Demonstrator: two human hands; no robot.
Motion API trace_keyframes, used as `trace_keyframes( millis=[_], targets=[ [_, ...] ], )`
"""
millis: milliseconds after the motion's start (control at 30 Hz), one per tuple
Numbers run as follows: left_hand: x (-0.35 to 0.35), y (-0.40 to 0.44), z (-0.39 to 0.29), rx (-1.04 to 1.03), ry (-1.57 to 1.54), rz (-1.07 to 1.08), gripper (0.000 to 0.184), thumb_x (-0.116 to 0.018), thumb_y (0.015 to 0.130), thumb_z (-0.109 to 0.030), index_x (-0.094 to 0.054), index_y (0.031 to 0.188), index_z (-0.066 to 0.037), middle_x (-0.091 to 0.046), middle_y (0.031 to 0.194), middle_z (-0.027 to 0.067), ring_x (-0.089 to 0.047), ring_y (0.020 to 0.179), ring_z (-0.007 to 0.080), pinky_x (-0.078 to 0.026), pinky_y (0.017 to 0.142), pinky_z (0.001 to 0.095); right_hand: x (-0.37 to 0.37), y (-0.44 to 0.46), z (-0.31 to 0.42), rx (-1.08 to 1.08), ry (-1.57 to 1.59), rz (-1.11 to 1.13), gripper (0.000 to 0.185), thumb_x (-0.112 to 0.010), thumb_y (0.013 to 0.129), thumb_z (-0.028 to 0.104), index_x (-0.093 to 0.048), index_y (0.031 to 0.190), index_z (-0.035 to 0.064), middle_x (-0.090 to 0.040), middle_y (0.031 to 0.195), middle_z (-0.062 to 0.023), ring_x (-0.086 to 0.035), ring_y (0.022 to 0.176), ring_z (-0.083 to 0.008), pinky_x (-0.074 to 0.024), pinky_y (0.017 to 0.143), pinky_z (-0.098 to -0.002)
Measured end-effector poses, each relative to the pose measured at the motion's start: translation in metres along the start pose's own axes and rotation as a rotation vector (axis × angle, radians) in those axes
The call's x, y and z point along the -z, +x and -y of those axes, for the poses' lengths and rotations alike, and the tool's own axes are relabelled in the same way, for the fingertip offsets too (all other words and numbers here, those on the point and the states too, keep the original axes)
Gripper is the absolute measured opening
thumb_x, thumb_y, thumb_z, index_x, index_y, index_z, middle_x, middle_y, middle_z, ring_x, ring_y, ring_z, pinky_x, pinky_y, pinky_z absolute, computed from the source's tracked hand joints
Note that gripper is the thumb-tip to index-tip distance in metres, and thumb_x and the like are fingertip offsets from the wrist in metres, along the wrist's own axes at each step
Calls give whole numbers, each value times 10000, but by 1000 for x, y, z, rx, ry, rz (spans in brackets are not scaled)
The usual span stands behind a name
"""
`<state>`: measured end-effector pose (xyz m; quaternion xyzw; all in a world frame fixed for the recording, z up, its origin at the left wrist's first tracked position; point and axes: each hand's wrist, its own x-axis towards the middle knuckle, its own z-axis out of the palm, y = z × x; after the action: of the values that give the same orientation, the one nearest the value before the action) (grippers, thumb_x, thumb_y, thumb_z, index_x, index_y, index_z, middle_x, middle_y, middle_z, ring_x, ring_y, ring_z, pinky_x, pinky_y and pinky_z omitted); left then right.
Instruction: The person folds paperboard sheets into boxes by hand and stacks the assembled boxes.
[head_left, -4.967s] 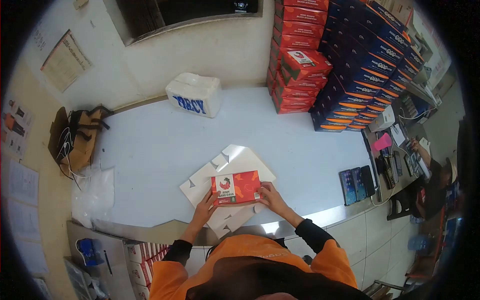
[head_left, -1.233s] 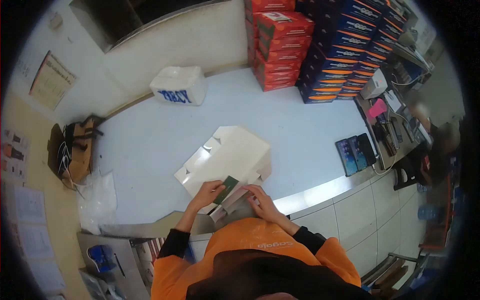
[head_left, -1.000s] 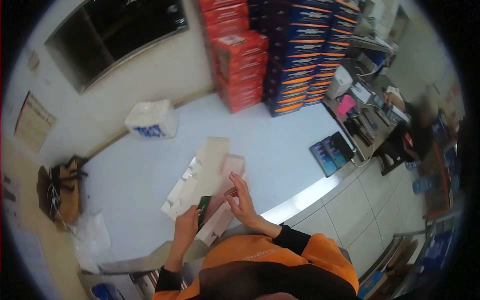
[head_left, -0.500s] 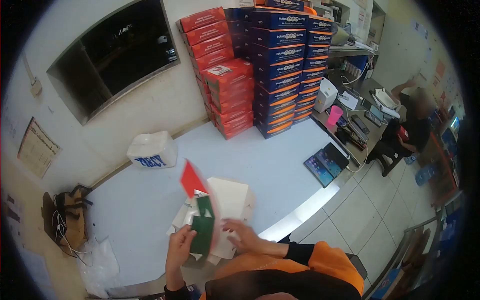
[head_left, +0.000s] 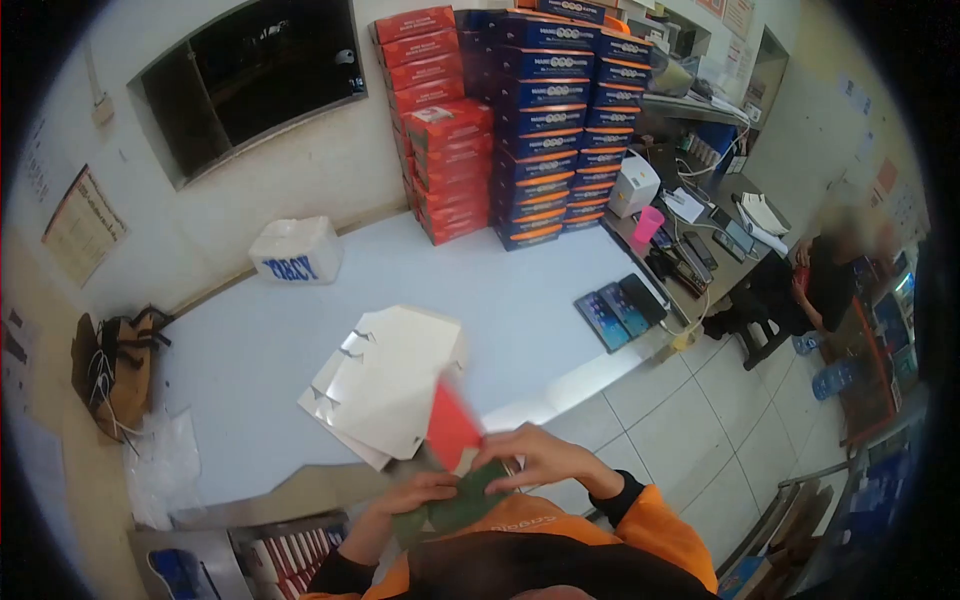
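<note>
Close to my body, a partly folded red-and-green cardboard box is held between both hands. My left hand is closed on its green part at the left. On the right side, my right hand grips its upper edge, thumb and fingers bent round the card. The box's lower part is blurred and partly covered by my fingers. Just beyond my hands, several flat white cardboard blanks with cut slots lie stacked on the light table.
Tall stacks of red boxes and dark blue boxes stand against the wall. A white wrapped package sits at the back left. Phones lie near the right edge. A person sits farther right.
The box has moved from above the blanks toward my body and right, with both hands following. My right hand, earlier loose beside it, now grips it. The white blanks are uncovered.
</note>
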<state>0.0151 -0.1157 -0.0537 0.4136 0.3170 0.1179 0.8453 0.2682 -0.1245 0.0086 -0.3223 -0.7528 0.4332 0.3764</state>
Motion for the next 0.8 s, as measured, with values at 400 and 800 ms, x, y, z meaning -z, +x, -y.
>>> trace_keyframes(
  millis=[400,800],
  targets=[
    [-140,-61,145,191,-317,-16,387,-548,922,-179,-517,1239,40,-626,1072,49,-595,933,91,-475,815,219,-38,-166,53,-376,-67,242,307,-702,767,260,-626,1005,82,-636,878,-84,-640,728,-270,-498,660,-367],
    [-216,-127,196,101,-189,-61,345,-548,924,-185,-567,1173,53,-637,1026,55,-595,892,89,-474,772,209,-86,-242,111,-150,-234,308,325,-741,747,214,-661,1038,93,-644,841,-76,-595,659,-221,-471,599,-300]
  ],
)
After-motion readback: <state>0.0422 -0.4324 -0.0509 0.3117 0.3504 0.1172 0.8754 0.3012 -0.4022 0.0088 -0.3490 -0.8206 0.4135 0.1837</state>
